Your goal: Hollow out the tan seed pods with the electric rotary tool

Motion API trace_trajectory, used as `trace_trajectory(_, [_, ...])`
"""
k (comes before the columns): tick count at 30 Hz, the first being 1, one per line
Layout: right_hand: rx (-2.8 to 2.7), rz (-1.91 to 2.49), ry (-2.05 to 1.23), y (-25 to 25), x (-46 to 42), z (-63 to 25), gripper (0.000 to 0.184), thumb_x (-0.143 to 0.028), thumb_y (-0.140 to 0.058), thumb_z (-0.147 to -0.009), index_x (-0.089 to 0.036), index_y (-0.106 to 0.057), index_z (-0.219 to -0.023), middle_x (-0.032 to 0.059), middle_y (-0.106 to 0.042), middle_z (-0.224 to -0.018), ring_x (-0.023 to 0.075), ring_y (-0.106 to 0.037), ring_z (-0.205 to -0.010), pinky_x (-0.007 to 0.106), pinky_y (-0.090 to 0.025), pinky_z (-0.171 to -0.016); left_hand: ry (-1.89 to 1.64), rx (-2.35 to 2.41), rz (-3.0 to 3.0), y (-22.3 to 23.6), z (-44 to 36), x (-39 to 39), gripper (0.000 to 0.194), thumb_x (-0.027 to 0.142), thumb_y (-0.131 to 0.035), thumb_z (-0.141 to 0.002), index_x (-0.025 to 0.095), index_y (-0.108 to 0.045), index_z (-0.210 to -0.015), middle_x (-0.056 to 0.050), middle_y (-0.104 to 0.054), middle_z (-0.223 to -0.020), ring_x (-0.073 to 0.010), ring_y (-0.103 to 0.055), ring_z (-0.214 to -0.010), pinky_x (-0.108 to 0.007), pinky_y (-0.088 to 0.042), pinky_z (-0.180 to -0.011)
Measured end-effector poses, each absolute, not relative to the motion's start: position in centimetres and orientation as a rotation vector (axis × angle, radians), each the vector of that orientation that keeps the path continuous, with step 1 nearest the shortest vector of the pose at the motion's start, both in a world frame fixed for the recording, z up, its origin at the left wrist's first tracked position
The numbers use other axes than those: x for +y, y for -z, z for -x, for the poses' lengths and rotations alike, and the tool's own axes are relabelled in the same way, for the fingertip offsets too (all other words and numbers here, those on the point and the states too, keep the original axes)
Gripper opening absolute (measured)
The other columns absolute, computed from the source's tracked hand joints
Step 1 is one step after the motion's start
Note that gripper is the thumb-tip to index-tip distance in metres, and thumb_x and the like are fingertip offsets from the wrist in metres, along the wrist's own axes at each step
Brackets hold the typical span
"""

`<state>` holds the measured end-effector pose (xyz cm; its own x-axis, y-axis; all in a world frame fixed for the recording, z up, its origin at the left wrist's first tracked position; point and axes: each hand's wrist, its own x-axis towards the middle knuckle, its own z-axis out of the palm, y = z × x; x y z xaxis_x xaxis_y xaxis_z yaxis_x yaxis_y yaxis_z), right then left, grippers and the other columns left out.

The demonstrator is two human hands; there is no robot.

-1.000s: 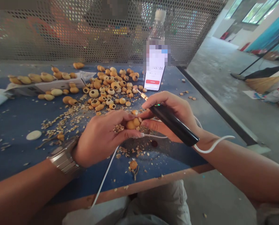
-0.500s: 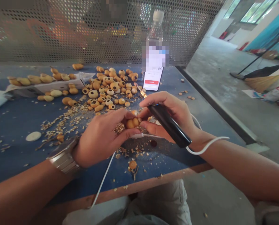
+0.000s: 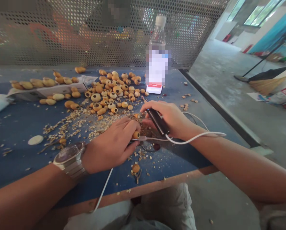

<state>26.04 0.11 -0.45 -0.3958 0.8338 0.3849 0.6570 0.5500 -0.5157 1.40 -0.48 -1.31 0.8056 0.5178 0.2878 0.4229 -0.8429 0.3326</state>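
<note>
Left hand: [image 3: 113, 142] fingers and thumb closed around a small yellow-brown gourd. [image 3: 136, 135]
Small gourd: peeks out of the hand, over the blue worktop, [image 3: 181, 164] nearer the front edge than the back edge. Its dark end faces out.
Right hand: [image 3: 170, 115] wrapped around a black pen tool, [image 3: 156, 121] its thin tip toward the back edge.
White cord: [image 3: 183, 142] runs from the tool over the right wrist.
Gourd pile: [image 3: 113, 86] by the middle of the back edge, many with dark holes.
Seed bits: [image 3: 68, 123] spread in front of the pile.
Phone: [image 3: 154, 89] stands by a clear bottle [image 3: 157, 38] near the back right corner.
</note>
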Motion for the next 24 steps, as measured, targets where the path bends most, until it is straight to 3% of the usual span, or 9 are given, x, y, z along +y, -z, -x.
trace_trajectory(4, [-1.871,0.967,-0.527,-0.5,-0.9,-25.7,0.026,-0.045,-0.067,-0.098,-0.021,-0.072,-0.104,-0.0025,-0.068,-0.080,0.0088,-0.057,-0.063,0.025,-0.044,-0.062,-0.594,0.758,-2.748,1.7,-1.4,-0.3,0.012,0.021,-0.057,-0.097,0.019,-0.050,-0.106,-0.009,-0.060,-0.106,-0.0265,-0.059,-0.101,-0.042,-0.049,-0.088])
trace_trajectory(12, [-1.465,0.861,-0.494,-0.9,-1.8,-25.8,0.064,-0.075,-0.049,-0.098,-0.024,-0.083,-0.080,0.0006,-0.067,-0.063,0.0109,-0.048,-0.047,0.031,-0.033,-0.043,-0.619,0.829,-2.734,1.8,-1.8,-0.2,0.013,0.024,-0.063,-0.093,0.022,-0.052,-0.099,-0.004,-0.062,-0.097,-0.0211,-0.059,-0.085,-0.035,-0.048,-0.075])
trace_trajectory(17, [-1.377,0.782,-0.428,-0.6,-1.7,-25.6,0.063,-0.072,-0.047,-0.099,-0.027,-0.080,-0.069,0.0042,-0.067,-0.060,0.0166,-0.060,-0.056,0.032,-0.037,-0.041,-0.645,0.920,-2.732,1.7,-2.2,-0.2,0.017,0.019,-0.065,-0.084,0.021,-0.053,-0.096,-0.002,-0.062,-0.089,-0.0180,-0.056,-0.073,-0.031,-0.043,-0.065])
trace_trajectory(24, [-1.495,0.682,-0.435,0.0,-1.9,-25.7,0.054,-0.061,-0.047,-0.103,-0.030,-0.082,-0.076,0.0029,-0.069,-0.063,0.0169,-0.066,-0.062,0.031,-0.042,-0.044,-0.677,0.811,-2.712,1.3,-2.3,-0.3,0.014,0.016,-0.064,-0.084,0.018,-0.056,-0.095,-0.005,-0.063,-0.095,-0.0220,-0.059,-0.086,-0.035,-0.046,-0.075])
